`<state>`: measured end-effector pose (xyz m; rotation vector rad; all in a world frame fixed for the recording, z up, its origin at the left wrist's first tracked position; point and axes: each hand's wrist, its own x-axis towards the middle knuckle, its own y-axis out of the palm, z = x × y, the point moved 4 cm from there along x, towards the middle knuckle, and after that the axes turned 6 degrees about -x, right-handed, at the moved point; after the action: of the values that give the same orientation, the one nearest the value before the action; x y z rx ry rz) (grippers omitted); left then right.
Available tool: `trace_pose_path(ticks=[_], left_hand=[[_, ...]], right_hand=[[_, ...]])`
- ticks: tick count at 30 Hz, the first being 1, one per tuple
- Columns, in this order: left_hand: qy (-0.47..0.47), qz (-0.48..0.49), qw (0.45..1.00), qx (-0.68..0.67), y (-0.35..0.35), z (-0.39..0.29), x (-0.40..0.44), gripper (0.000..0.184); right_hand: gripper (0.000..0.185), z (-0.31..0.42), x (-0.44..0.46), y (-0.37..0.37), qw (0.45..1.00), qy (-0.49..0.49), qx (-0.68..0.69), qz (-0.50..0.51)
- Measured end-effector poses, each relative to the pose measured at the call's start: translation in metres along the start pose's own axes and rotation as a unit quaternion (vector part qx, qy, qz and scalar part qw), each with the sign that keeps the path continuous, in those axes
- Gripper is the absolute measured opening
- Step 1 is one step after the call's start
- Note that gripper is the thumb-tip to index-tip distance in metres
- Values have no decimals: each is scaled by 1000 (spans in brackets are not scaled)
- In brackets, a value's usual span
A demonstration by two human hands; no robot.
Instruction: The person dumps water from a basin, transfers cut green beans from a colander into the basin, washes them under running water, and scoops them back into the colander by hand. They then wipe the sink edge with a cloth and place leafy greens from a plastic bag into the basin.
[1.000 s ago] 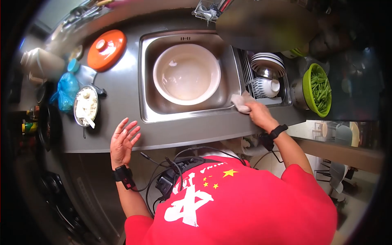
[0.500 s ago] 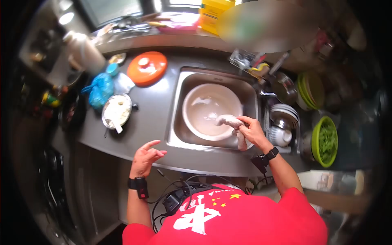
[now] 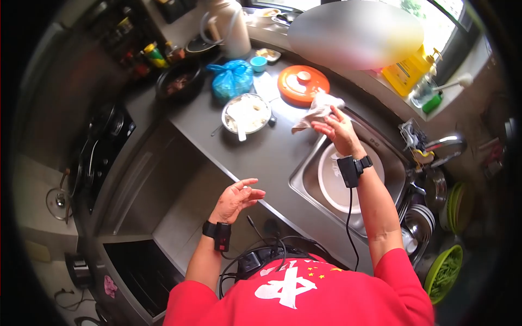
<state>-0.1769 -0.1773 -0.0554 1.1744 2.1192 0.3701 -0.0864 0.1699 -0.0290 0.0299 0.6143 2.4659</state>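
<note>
My right hand (image 3: 341,133) reaches over the far left corner of the sink, fingers stretched and apart. Just beyond its fingertips a pale, crumpled cloth (image 3: 319,110) spreads over the counter beside the sink rim; whether the fingertips touch it is hard to tell. Under my right forearm, a white basin (image 3: 329,187) sits in the steel sink (image 3: 305,176), partly covered by my wrist. My left hand (image 3: 234,202) hovers near the counter's front edge with loosely spread fingers and nothing in them.
On the counter stand an orange lid (image 3: 315,93), a bowl of white food with a spoon (image 3: 255,115), a blue plastic bag (image 3: 231,81) and a dark pan (image 3: 179,80). Stacked bowls (image 3: 420,221) and a green basket of vegetables (image 3: 445,277) are right of the sink.
My right hand has carried the cloth from above the basin to the counter left of the sink, and its fingers have opened. My view has turned left; my left hand stays open.
</note>
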Motion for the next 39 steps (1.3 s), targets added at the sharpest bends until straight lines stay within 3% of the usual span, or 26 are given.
trace_pose_path(ticks=[3, 8, 14, 23, 26, 32, 37, 39], left_hand=[[17, -24, 1000, -3, -14, -4, -10, 41], [54, -51, 996, -42, -49, -12, -13, 40], [102, -87, 990, -46, -86, -57, 0, 33], [192, -106, 974, 49, -101, -162, 64, 30], [201, -38, 974, 92, -73, -169, 81, 29], [61, 147, 970, 181, 12, -113, 96, 37], [-34, 268, 904, 330, 66, -50, 103, 41], [-12, 297, 852, 431, 66, -27, 113, 43]], right_hand=[[72, -31, -4, 21, 994, 71, -79, 18], [30, -85, -53, 43, 968, 178, -165, 67], [30, -92, -122, 53, 957, 222, -174, 65], [31, -72, -176, 21, 962, 169, -180, -118], [25, -67, -198, 18, 954, 159, -207, -151], [20, -87, -272, 19, 921, 197, -181, -282], [19, -106, -304, 29, 914, 214, -159, -307], [20, -113, -310, 38, 917, 217, -150, -299]])
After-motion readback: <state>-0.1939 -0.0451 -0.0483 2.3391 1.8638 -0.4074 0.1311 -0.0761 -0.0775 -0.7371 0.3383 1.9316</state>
